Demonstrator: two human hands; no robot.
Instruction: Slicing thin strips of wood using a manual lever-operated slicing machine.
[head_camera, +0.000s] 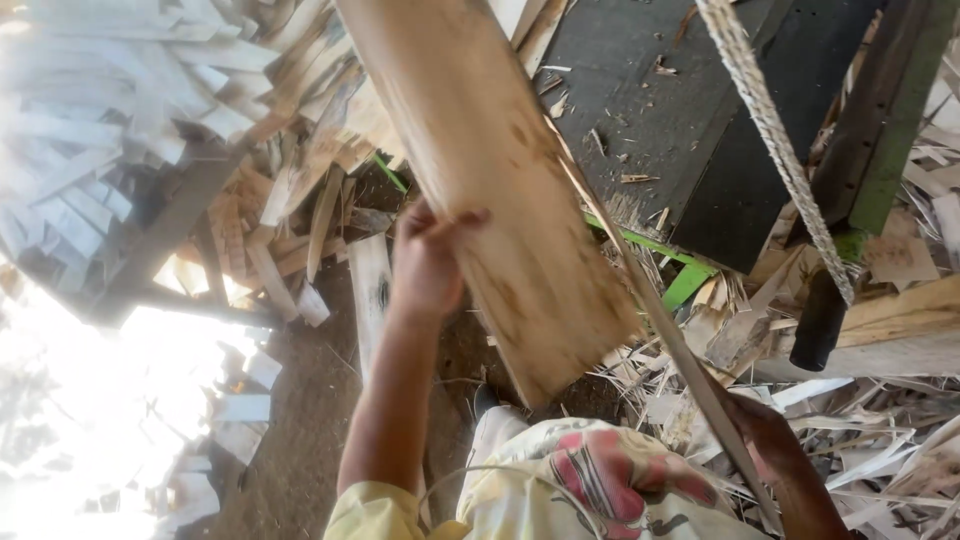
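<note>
Gripping wooden plank (490, 190) at left edge, left hand (428, 262) closed round it, plank raised beside dark machine table (640, 120). Right hand (770, 440) closed on thin strip (680, 350) below table. One-handed hold looked marginal; plank could twist, slip, drop onto scrap pile (300, 220).

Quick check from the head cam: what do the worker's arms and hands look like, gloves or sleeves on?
No gloves: the left hand is bare, forearm uncovered up to a short pale yellow sleeve at the elbow. The right hand also looks bare, its forearm uncovered. The pale yellow shirt front carries a red and dark printed pattern.
</note>
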